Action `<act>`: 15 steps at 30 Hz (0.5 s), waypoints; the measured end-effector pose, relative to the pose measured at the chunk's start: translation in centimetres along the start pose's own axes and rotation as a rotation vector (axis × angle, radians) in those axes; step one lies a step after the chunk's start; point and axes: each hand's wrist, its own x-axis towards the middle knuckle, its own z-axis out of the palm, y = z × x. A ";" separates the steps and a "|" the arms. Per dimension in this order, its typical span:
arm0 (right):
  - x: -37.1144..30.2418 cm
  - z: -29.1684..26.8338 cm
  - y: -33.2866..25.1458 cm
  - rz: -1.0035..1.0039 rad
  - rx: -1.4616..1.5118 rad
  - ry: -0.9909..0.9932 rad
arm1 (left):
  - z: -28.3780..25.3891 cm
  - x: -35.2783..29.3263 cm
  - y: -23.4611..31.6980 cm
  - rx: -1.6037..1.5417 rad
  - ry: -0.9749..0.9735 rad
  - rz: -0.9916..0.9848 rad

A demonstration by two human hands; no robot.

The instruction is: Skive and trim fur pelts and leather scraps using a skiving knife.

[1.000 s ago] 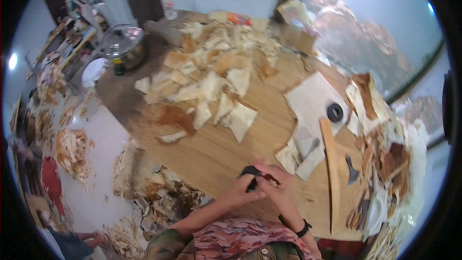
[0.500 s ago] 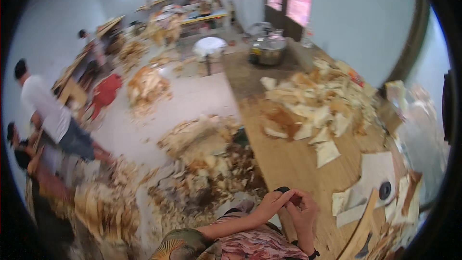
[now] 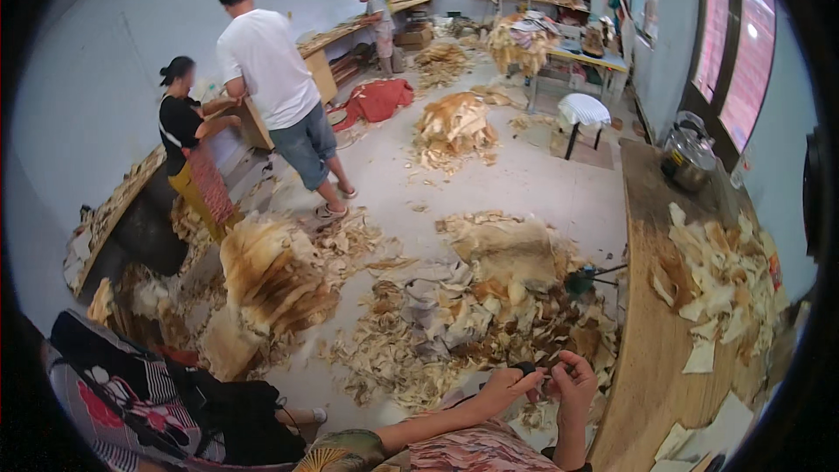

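while the person's head is turned toward the room, both hands meet low in the view, just off the edge of the wooden table (image 3: 651,358): the left hand (image 3: 501,387) is curled closed around a small black object (image 3: 524,369), fingers tight on it, and the right hand (image 3: 572,378) pinches at the same object from the other side with a narrow grip; what the object is cannot be told at this size. the object sits between the two hands, above the person's lap and over the scraps on the floor (image 3: 472,315). risk, as a judgement: the eyes are not on the hands, so a pinch on so small a thing could slip and drop it into the litter below, where a dark piece would be hard to find among the brown and tan scraps. a second risk: the elbow is near the table edge, and the heap of pale cut pieces (image 3: 721,284) lies loose there, so a nudge could slide some off. packages and signs: no label or sign can be made out. a metal pot (image 3: 688,156) stands at the far end of the table by the red-curtained window (image 3: 725,35); a white-covered stool (image 3: 583,114) stands beyond it on the floor; a red cloth (image 3: 377,98) lies near the far benches. two people (image 3: 271,87) work at a bench on the left, well apart from the hands.
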 end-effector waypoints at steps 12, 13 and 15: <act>3.5 8.7 3.7 0.097 -0.289 -0.356 | -11.0 0.0 -0.8 0.101 0.012 -0.006; 3.7 8.8 4.6 0.164 -0.331 -0.412 | -11.2 -0.3 -0.1 0.173 0.000 -0.013; 3.9 10.1 5.7 0.208 -0.272 -0.459 | -12.2 -0.4 -1.1 0.321 -0.025 0.020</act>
